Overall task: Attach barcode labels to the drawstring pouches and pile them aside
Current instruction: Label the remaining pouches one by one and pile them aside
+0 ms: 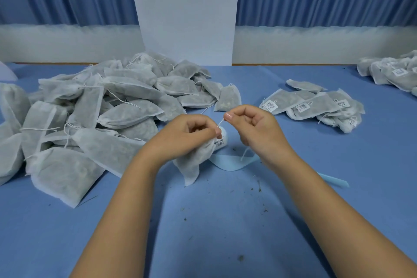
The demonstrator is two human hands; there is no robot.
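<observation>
The left hand (187, 133) grip pinches the pouch (191, 165) neck beside its barcode label (219, 142). The right hand (250, 125) grip pinches the drawstring (220, 122), taut above the bench (225, 221).

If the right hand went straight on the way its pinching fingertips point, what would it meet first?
Probably the left hand, which grips the pouch just across the taut drawstring; depth is unclear.

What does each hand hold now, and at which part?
The left hand grips a drawstring pouch at its gathered neck, beside the barcode label; the right hand pinches its drawstring.
</observation>
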